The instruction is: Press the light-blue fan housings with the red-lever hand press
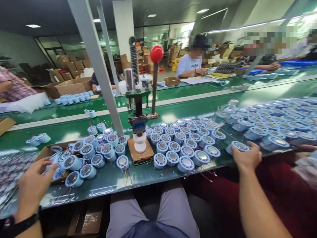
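My right hand (247, 157) grips a light-blue round housing (239, 146) by its sides, at the right near the table's front edge. My left hand (36, 180) is at the left, over a cardboard box (44, 152) of light-blue plastic rings (57, 148). Its thumb and fingers are apart, with the rings behind them. Several light-blue round units with silver discs (87, 150) crowd beside the box, some with thin wires. Between my hands stands a hand press (140, 122) with a red-knobbed lever (156, 54) and a white round tip (140, 143) over a brown base plate (133, 154).
Rows of similar units (187, 150) stand right of the press, with a larger group (269, 119) farther right. A clear plastic bottle (229, 107) lies behind them. Small wired parts (15, 175) cover the far left. A grey post (104, 66) rises behind the press; co-workers (189, 66) sit across.
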Tool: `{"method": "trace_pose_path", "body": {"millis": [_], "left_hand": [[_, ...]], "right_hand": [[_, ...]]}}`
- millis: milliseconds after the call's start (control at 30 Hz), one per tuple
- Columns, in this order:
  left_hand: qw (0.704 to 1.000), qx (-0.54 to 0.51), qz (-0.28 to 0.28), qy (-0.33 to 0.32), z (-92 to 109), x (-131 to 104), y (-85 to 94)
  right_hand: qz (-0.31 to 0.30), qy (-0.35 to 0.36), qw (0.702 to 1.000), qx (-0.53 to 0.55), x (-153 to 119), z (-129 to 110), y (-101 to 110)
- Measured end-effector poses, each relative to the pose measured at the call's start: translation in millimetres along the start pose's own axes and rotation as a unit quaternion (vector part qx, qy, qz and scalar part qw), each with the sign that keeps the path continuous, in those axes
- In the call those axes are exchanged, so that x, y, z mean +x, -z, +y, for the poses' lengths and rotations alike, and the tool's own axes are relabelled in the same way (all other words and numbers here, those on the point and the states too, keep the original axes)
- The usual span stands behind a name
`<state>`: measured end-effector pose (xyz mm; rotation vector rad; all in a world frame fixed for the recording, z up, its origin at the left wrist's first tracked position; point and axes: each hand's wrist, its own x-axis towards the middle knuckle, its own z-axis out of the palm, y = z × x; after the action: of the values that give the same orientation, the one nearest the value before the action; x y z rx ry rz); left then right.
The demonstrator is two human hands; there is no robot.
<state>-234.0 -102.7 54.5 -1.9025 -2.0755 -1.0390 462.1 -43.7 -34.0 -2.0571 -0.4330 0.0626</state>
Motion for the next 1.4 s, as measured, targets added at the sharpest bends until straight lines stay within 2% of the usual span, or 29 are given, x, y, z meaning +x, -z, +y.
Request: {"method": "trace_pose_path", "body": {"millis": [33, 67, 133, 200, 233, 300, 333, 400, 433, 467, 533, 633, 767, 933, 1067, 1133, 1233, 1300, 1400], "left_hand": [[1.0, -0.01, 0.004, 0.003, 5.2, -15.5, -5.7], [0.999, -0.033, -0.018, -0.015, 14.2, -32.7, -15.7], [0.985, -0.074, -0.117, -0.098, 38.3, -67.7, -45.2], [0.972, -0.087, -0.18, -0.122, 59.6, -96.2, -79.1], [0.971, -0.085, -0.192, -0.112, 66.0, -106.1, -94.3], [0.973, -0.079, -0.202, -0.077, 69.6, -117.4, -116.8], [0.974, -0.08, -0.205, -0.059, 67.7, -119.6, -123.4], [0.972, -0.091, -0.213, -0.037, 61.5, -120.4, -129.1], [0.971, -0.097, -0.215, -0.033, 59.0, -120.2, -129.6], [0.971, -0.1, -0.214, -0.031, 57.6, -120.2, -129.6], [0.978, -0.08, -0.193, -0.017, 58.8, -121.7, -130.0], [0.99, -0.016, -0.141, 0.021, 67.6, -126.8, -133.9], [0.988, -0.02, -0.156, -0.003, 77.2, -130.7, -140.0], [0.985, -0.038, -0.165, 0.008, 81.9, -124.8, -147.1], [0.965, -0.167, -0.196, 0.054, 104.4, -114.5, -144.2], [0.94, -0.235, -0.247, 0.02, 122.5, -109.3, -138.1], [0.919, -0.243, -0.308, -0.042, 147.0, -102.8, -129.9], [0.917, -0.234, -0.32, -0.038, 156.6, -99.8, -127.8], [0.915, -0.25, -0.316, -0.008, 160.3, -98.6, -128.6]], "right_hand": [[-0.021, -0.003, 1.0, -0.008, -1.4, 0.8, 0.1], [-0.032, 0.006, 0.999, -0.013, -7.4, 0.7, 1.2], [-0.013, 0.071, 0.997, 0.001, -33.7, -3.0, 4.6], [0.005, 0.182, 0.981, 0.062, -81.1, -11.9, 4.3], [-0.021, 0.248, 0.963, 0.106, -112.9, -17.8, 1.2], [-0.154, 0.368, 0.898, 0.187, -188.0, -30.5, -12.5], [-0.248, 0.425, 0.844, 0.214, -227.9, -36.5, -23.1], [-0.37, 0.487, 0.761, 0.217, -301.8, -47.0, -49.7], [-0.412, 0.499, 0.734, 0.204, -332.1, -51.1, -64.3], [-0.443, 0.5, 0.72, 0.188, -356.4, -54.2, -78.3], [-0.481, 0.492, 0.707, 0.162, -385.9, -56.4, -100.6], [-0.491, 0.484, 0.706, 0.16, -391.6, -46.9, -109.1], [-0.501, 0.473, 0.701, 0.184, -365.6, -12.7, -82.6], [-0.469, 0.444, 0.733, 0.215, -337.9, 22.9, -53.8], [-0.456, 0.409, 0.763, 0.206, -344.2, 22.9, -55.2], [-0.452, 0.389, 0.773, 0.217, -354.1, 17.8, -60.4], [-0.441, 0.367, 0.783, 0.242, -366.9, 12.7, -67.7], [-0.434, 0.366, 0.786, 0.244, -370.7, 12.7, -70.7], [-0.423, 0.381, 0.787, 0.239, -370.4, 15.9, -72.7]]}}
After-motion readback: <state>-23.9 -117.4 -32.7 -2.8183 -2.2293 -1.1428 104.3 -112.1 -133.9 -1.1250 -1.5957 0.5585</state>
